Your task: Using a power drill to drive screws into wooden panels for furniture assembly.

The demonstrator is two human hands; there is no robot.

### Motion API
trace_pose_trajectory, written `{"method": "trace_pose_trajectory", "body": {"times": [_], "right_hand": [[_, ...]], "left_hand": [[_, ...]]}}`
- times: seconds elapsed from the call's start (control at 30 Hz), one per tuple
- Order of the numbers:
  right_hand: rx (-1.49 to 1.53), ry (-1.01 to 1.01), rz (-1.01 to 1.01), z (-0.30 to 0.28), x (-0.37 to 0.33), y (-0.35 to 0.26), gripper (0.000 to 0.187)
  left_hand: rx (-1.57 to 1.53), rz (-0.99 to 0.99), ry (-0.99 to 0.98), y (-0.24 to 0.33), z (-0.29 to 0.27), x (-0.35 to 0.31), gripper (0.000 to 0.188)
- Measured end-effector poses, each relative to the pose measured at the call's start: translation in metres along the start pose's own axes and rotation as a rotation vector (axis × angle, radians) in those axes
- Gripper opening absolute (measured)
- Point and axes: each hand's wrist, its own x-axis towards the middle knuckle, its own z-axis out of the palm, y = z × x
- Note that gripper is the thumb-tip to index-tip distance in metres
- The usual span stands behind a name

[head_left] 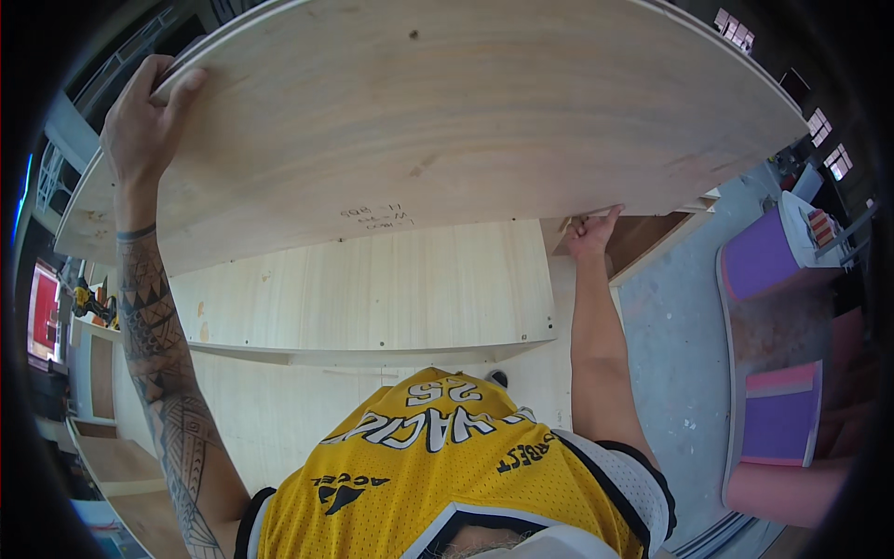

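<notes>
A large plywood panel (484, 121) stands tilted in front of me and spans most of the upper picture. My left hand (152, 121) is closed around its upper left edge, thumb on the near face and fingers behind. Down at the panel's lower edge, right of the middle, is my right hand (591, 235). Its fingers are partly curled at that edge, with one digit stretched along the panel; part of the grip is hidden. Below the panel lies a pale wooden cabinet-like piece (382, 303) with small dark fastener spots.
Beside my right hand is an open wooden compartment (643, 240). A yellow-and-black power drill (91, 300) rests at the far left, above wooden shelving (116, 466). Purple and pink furniture pieces (780, 419) stand on the grey floor (666, 345) to the right.
</notes>
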Motion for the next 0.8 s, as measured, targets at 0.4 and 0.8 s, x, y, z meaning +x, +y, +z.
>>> {"method": "trace_pose_trajectory", "body": {"times": [0.4, 0.8], "right_hand": [[-0.336, 0.162, -0.116, -0.117, -0.148, -0.033, 0.114], [-0.801, 0.504, -0.209, -0.114, -0.211, -0.031, 0.080]], "left_hand": [[-0.207, 0.140, -0.287, -0.003, 0.053, 0.070, 0.062], [-0.306, -0.070, -0.749, 0.013, 0.309, 0.034, 0.102]]}}
